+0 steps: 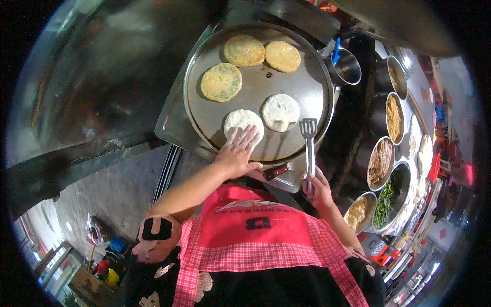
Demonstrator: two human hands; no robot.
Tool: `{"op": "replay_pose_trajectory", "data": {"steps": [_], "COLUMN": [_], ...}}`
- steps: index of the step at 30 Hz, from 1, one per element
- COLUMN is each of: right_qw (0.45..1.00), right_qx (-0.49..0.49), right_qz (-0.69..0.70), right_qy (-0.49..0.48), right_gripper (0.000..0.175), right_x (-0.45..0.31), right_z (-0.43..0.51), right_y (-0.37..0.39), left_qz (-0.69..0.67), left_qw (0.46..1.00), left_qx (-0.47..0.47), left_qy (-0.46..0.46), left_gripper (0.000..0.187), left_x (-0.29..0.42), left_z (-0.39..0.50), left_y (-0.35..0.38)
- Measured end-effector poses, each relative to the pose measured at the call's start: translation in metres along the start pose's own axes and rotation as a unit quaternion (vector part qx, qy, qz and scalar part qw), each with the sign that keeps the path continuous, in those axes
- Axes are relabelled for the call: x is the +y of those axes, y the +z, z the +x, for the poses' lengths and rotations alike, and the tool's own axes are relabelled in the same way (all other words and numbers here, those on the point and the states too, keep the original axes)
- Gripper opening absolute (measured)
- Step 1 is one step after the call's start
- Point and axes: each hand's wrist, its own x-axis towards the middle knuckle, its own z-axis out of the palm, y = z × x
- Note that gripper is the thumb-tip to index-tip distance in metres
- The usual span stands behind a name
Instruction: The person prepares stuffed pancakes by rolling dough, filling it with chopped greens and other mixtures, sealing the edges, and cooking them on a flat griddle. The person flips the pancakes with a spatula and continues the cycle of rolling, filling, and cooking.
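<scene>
A round metal griddle (253,86) holds several flatbreads. My left hand (238,153) lies with fingers spread on a pale, uncooked flatbread (242,116) at its near edge; nothing is gripped. My right hand (318,188) is closed around the handle of a slotted metal spatula (308,130), whose head is over the griddle's right side. Left of that head lies another pale flatbread (281,109) with dark marks near its lower edge, perhaps shadows. Farther off are browned flatbreads: one at left (221,82), one at top (244,50) and one at upper right (283,56).
A wooden-handled tool (275,173) lies by the griddle's near edge. At right stand a metal pot (347,71) with a blue-handled item and several metal bowls of fillings, one with chopped greens (385,203). Dough pieces (424,153) lie beyond them.
</scene>
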Motion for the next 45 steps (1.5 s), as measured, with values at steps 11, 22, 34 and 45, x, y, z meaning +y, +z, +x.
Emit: {"op": "replay_pose_trajectory", "data": {"steps": [11, 22, 34, 45], "right_qw": [0.999, 0.998, 0.994, 0.948], "right_qx": [-0.005, 0.016, 0.022, -0.117], "right_qz": [0.032, 0.052, 0.106, -0.291], "right_qy": [-0.019, -0.020, -0.030, -0.053], "right_gripper": [0.051, 0.053, 0.053, 0.026], "right_x": [0.017, 0.014, -0.001, -0.130], "right_z": [-0.006, -0.020, -0.010, 0.131], "right_y": [-0.005, -0.009, -0.001, 0.040], "left_qz": [0.065, 0.051, -0.012, -0.242], "left_qw": [0.996, 0.996, 0.991, 0.951], "left_qx": [-0.013, 0.028, 0.067, 0.187], "left_qy": [-0.065, 0.071, 0.116, 0.050], "left_gripper": [0.093, 0.093, 0.076, 0.038], "left_x": [-0.031, 0.018, 0.031, 0.033], "left_z": [0.044, 0.135, 0.155, -0.018], "left_y": [-0.005, 0.026, 0.010, -0.009]}}
